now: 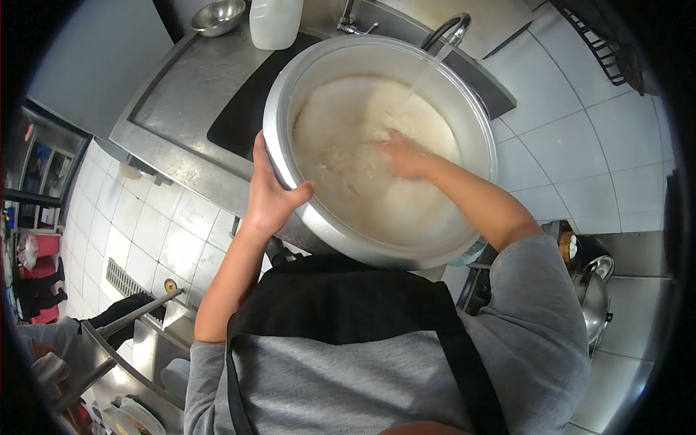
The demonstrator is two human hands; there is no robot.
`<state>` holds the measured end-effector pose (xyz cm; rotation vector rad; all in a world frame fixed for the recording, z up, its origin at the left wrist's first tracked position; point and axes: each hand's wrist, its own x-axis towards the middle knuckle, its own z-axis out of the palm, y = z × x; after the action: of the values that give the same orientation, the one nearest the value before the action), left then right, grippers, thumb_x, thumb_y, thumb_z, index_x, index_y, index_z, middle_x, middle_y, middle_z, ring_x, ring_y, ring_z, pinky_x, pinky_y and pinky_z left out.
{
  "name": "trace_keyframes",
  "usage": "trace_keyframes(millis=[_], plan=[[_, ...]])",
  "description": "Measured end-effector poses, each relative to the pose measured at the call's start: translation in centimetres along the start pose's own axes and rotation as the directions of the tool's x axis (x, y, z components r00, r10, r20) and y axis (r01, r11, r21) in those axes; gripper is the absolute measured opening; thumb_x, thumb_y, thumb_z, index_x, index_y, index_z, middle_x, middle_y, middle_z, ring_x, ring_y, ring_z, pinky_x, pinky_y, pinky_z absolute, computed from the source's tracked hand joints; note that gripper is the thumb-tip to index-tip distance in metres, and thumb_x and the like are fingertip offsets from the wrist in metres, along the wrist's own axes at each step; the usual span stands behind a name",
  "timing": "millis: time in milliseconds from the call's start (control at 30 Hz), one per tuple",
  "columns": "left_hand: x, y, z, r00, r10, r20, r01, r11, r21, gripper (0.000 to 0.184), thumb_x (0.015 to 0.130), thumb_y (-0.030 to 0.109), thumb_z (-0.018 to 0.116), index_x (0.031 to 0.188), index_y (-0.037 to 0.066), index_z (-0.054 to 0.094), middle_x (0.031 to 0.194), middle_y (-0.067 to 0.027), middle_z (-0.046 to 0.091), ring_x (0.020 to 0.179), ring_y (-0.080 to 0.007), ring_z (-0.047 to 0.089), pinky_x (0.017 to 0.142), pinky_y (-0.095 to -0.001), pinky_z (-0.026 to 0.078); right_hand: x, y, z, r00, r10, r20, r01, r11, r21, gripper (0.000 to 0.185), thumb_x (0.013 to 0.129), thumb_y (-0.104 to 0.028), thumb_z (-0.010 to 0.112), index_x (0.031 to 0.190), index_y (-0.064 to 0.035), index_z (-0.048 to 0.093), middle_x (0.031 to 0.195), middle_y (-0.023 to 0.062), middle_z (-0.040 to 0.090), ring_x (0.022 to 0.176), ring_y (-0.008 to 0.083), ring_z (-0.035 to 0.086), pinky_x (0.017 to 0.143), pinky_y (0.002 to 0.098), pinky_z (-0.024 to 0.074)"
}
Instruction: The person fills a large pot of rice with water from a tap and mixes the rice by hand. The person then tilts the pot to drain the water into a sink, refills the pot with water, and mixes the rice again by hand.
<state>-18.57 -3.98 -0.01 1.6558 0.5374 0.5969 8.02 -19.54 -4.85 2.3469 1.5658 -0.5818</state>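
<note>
A large round metal pot (pixel 284 156) sits tilted over the sink, holding cloudy, whitish water (pixel 341 119). Pale matter that looks like rice (pixel 420 206) shows beneath the surface. My left hand (pixel 270 192) grips the pot's left rim, thumb over the top edge and fingers along the outer wall. Inside the pot, my right hand (pixel 403 156) is partly in the water, its fingers stretched out and their tips hidden by the murk. A curved faucet (pixel 458 30) pours a thin stream into the pot near that hand.
On the steel counter (pixel 174 101) to the left stand a metal bowl (pixel 218 17) and a white plastic jug (pixel 275 23). A second tap (pixel 349 22) is behind the pot. Metal pans (pixel 596 308) are at right; another person's sleeve (pixel 51 337) is lower left.
</note>
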Motion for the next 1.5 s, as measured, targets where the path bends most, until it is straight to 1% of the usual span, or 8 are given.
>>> trace_keyframes(millis=[500, 733, 833, 933, 1033, 1133, 1267, 1500], plan=[[0.4, -0.2, -0.1, 1.000, 0.014, 0.014, -0.014, 0.999, 0.031, 0.097, 0.063, 0.010, 0.069, 0.137, -0.007, 0.009, 0.122, -0.0205, 0.042, 0.113, -0.0274, 0.045, 0.097, -0.0349, 0.037, 10.1, 3.4, -4.0, 0.858, -0.509, 0.070, 0.414, 0.766, 0.492, 0.041, 0.074, -0.018, 0.067, 0.113, -0.0091, 0.059, 0.113, 0.0132, 0.058, 0.096, 0.0259, 0.059, 0.079, 0.0385, 0.0495], [0.3, -0.1, 0.1, 0.999, -0.022, 0.029, 0.022, 1.000, -0.010, 0.099, 0.063, 0.010, 0.069, 0.138, -0.006, 0.007, 0.122, -0.0191, 0.041, 0.112, -0.0268, 0.045, 0.096, -0.0354, 0.038, 8.1, 7.6, -14.2, 0.984, 0.172, 0.038, -0.159, 0.778, 0.607, 0.013, 0.077, -0.014, 0.064, 0.087, -0.0074, 0.061, 0.079, 0.0046, 0.061, 0.072, 0.0136, 0.060, 0.052, 0.0293, 0.0482], [0.2, -0.4, 0.2, 0.999, -0.023, 0.024, 0.024, 0.999, -0.030, 0.099, 0.063, 0.012, 0.069, 0.138, -0.006, 0.007, 0.122, -0.0191, 0.041, 0.113, -0.0269, 0.044, 0.096, -0.0357, 0.038, 6.2, 6.5, -13.5, 0.985, -0.043, -0.165, 0.163, -0.061, 0.985, 0.013, 0.076, -0.016, 0.066, 0.085, -0.0072, 0.061, 0.079, 0.0056, 0.061, 0.072, 0.0147, 0.061, 0.059, 0.0294, 0.0489], [0.1, 0.3, 0.4, 0.998, -0.058, 0.035, 0.060, 0.997, -0.057, 0.099, 0.063, 0.013, 0.069, 0.138, -0.006, 0.007, 0.122, -0.0188, 0.041, 0.114, -0.0271, 0.043, 0.097, -0.0360, 0.037, 7.7, 7.3, -11.8, 0.981, 0.066, -0.184, -0.073, 0.997, -0.033, 0.014, 0.077, -0.019, 0.067, 0.085, -0.0085, 0.062, 0.081, 0.0063, 0.062, 0.074, 0.0176, 0.062, 0.066, 0.0310, 0.0489], [0.0, 0.3, 0.2, 0.998, -0.053, 0.030, 0.054, 0.998, -0.040, 0.099, 0.063, 0.012, 0.068, 0.139, -0.005, 0.007, 0.123, -0.0183, 0.041, 0.115, -0.0272, 0.042, 0.097, -0.0360, 0.036, 6.3, 6.8, -12.1, 0.955, 0.066, -0.289, 0.290, 0.003, 0.957, 0.021, 0.074, -0.021, 0.068, 0.093, -0.0116, 0.065, 0.082, 0.0084, 0.064, 0.085, 0.0233, 0.064, 0.073, 0.0369, 0.0496], [0.1, 1.3, 0.4, 0.996, -0.078, 0.049, 0.082, 0.993, -0.088, 0.098, 0.063, 0.009, 0.068, 0.140, -0.001, 0.008, 0.125, -0.0181, 0.040, 0.115, -0.0268, 0.043, 0.098, -0.0360, 0.036, 3.6, 8.0, -12.8, 0.864, -0.222, -0.452, 0.321, 0.934, 0.154, 0.039, 0.072, -0.026, 0.069, 0.109, -0.0160, 0.060, 0.093, 0.0097, 0.063, 0.095, 0.0268, 0.061, 0.082, 0.0361, 0.0473], [-0.1, 1.5, 0.8, 0.984, -0.175, -0.018, 0.172, 0.980, -0.097, 0.095, 0.063, 0.008, 0.069, 0.139, -0.002, 0.012, 0.124, -0.0191, 0.040, 0.114, -0.0279, 0.044, 0.097, -0.0357, 0.037, -2.5, 11.7, -11.3, 0.675, 0.350, -0.649, -0.425, 0.904, 0.046, 0.045, 0.070, -0.035, 0.070, 0.109, -0.0155, 0.060, 0.117, 0.0149, 0.054, 0.108, 0.0287, 0.054, 0.089, 0.0387, 0.0442], [-0.1, 0.4, 1.0, 0.973, -0.217, -0.080, 0.187, 0.941, -0.284, 0.077, 0.067, 0.001, 0.065, 0.132, -0.004, 0.023, 0.115, -0.0194, 0.048, 0.106, -0.0273, 0.050, 0.094, -0.0364, 0.040, -5.6, 18.8, -4.4, 0.710, 0.591, -0.383, -0.216, 0.700, 0.680, 0.052, 0.075, -0.043, 0.068, 0.102, 0.0005, 0.060, 0.093, 0.0163, 0.063, 0.086, 0.0284, 0.061, 0.076, 0.0348, 0.0472]])
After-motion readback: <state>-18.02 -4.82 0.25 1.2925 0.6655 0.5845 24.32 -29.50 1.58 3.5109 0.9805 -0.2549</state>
